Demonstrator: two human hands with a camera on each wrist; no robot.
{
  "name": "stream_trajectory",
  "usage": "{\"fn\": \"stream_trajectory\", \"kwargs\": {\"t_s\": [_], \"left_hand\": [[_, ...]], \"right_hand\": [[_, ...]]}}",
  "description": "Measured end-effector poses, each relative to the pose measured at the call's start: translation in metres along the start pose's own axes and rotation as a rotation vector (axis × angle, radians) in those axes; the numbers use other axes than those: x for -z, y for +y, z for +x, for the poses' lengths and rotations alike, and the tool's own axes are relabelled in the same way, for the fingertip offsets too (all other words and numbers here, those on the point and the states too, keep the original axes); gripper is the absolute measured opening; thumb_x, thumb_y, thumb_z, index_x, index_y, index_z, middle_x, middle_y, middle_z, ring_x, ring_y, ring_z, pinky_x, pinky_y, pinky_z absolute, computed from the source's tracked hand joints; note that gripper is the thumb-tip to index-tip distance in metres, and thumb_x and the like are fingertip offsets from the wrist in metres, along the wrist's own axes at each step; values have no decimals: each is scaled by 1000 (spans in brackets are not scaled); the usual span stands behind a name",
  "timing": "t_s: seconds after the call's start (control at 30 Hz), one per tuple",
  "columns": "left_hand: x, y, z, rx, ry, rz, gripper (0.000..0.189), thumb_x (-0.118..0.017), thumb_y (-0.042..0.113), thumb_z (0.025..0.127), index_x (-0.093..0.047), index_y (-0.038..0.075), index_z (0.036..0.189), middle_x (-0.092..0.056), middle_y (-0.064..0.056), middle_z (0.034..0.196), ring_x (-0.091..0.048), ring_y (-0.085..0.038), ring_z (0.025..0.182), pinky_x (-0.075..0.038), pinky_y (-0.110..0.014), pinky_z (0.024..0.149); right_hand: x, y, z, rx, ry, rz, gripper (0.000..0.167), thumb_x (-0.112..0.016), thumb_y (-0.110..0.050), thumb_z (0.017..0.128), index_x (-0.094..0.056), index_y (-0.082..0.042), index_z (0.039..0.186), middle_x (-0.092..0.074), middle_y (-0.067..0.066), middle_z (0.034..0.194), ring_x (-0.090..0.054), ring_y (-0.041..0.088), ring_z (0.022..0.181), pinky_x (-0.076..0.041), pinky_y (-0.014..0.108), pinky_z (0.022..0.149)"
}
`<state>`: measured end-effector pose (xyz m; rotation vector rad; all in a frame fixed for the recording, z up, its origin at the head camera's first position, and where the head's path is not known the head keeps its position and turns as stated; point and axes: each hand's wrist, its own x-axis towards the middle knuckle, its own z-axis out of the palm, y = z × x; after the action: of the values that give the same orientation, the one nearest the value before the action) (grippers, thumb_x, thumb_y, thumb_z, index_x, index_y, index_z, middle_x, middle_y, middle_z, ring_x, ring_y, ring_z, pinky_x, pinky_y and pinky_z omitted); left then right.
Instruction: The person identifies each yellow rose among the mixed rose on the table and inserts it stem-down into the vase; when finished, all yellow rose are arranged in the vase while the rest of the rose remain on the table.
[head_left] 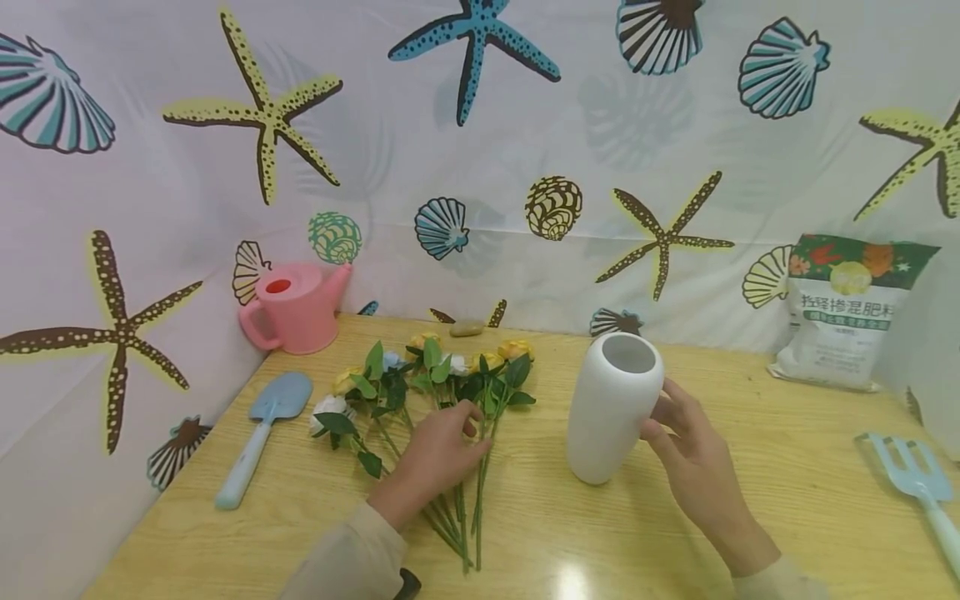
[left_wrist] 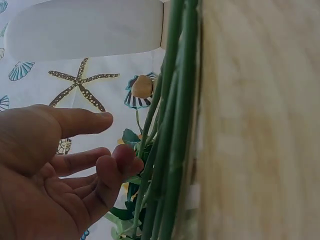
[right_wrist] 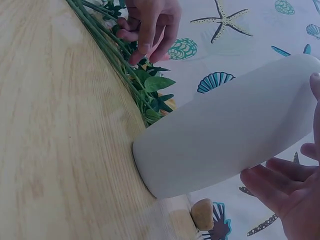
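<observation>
A white vase [head_left: 600, 417] stands on the wooden table. My right hand [head_left: 693, 462] holds its right side, thumb on the near face and fingers round the back; in the right wrist view, the fingertips [right_wrist: 252, 177] rest against the vase wall. Artificial flowers [head_left: 438, 375] with yellow, white and blue heads lie left of the vase, their green stems [head_left: 480, 500] pointing toward me. Over these stems is my left hand [head_left: 438, 450]. In the left wrist view its thumb and fingers are apart and loosely bent, with the fingertips [left_wrist: 131, 162] close beside the stems.
A pink watering can [head_left: 300, 312] stands at the back left, with a blue trowel [head_left: 262, 433] in front of it. At the right are a fertilizer bag [head_left: 840, 325] and a blue hand fork [head_left: 918, 483]. A small tan stone [head_left: 467, 329] lies near the back edge.
</observation>
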<state>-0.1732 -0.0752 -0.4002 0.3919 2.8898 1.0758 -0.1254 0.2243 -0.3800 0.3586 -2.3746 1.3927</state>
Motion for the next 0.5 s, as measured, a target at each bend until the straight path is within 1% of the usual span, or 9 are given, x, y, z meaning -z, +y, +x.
{"fn": "stream_trajectory", "kwargs": {"t_s": [0.07, 0.13, 0.2, 0.23, 0.3, 0.37, 0.43, 0.47, 0.5], "left_hand": [[-2, -1, 1, 10, -10, -14, 33, -74, 19, 92, -64, 4, 120, -72, -15, 103, -69, -24, 81, -55, -37, 66], [-3, -3, 2, 21, -27, -31, 34, -74, 18, 92, -63, 4, 122, -72, -16, 105, -70, -27, 86, -57, -41, 70], [-4, -4, 3, 30, -43, -51, 36, -74, 18, 92, -63, 4, 123, -73, -16, 107, -70, -30, 92, -57, -44, 74], [-5, -5, 4, 33, -47, -61, 36, -74, 17, 92, -63, 5, 124, -73, -16, 108, -70, -31, 95, -57, -46, 77], [-6, -7, 5, 38, -54, -85, 37, -74, 16, 91, -63, 4, 124, -73, -16, 108, -69, -31, 98, -57, -47, 80], [-8, -8, 5, 39, -51, -108, 37, -75, 15, 91, -63, 4, 125, -72, -15, 108, -69, -31, 98, -57, -47, 80], [-9, -9, 6, 37, -45, -129, 37, -75, 13, 90, -63, 4, 124, -72, -13, 105, -68, -28, 95, -57, -45, 79], [-10, -10, 7, 38, -44, -142, 38, -75, 12, 90, -63, 3, 124, -72, -12, 103, -68, -27, 93, -56, -43, 77], [-11, -10, 7, 38, -43, -153, 38, -76, 11, 89, -64, 3, 124, -72, -11, 101, -68, -26, 91, -56, -42, 76]], "right_hand": [[-1, 0, 0, 4, 7, 2, 53, -55, -5, 103, -39, -11, 153, -62, 25, 131, -55, -16, 112, -48, 7, 90], [-2, 1, -1, 10, 16, 5, 54, -56, -4, 102, -40, -10, 153, -63, 26, 130, -55, -16, 111, -48, 6, 89], [-2, 1, -1, 11, 20, 9, 54, -56, -4, 102, -39, -10, 153, -64, 26, 130, -55, -16, 110, -47, 5, 88], [-3, 2, -2, 11, 23, 13, 55, -57, -3, 101, -39, -10, 153, -65, 22, 130, -55, -16, 110, -48, 6, 88], [-3, 2, -2, 14, 20, 18, 55, -57, -3, 101, -39, -11, 153, -65, 21, 130, -55, -15, 110, -48, 6, 88], [-3, 2, -2, 11, 12, 12, 56, -56, -3, 102, -38, -12, 154, -65, 18, 130, -56, -15, 111, -48, 7, 89], [-3, 2, -2, 12, 6, 12, 56, -56, -4, 102, -38, -12, 154, -65, 18, 131, -56, -15, 112, -49, 8, 88], [-3, 2, -2, 14, -1, 11, 56, -55, -4, 102, -37, -12, 154, -64, 23, 131, -55, -15, 112, -49, 8, 88], [-3, 1, -2, 13, -4, 10, 56, -56, -4, 102, -37, -12, 155, -64, 23, 132, -55, -15, 112, -49, 8, 88]]}}
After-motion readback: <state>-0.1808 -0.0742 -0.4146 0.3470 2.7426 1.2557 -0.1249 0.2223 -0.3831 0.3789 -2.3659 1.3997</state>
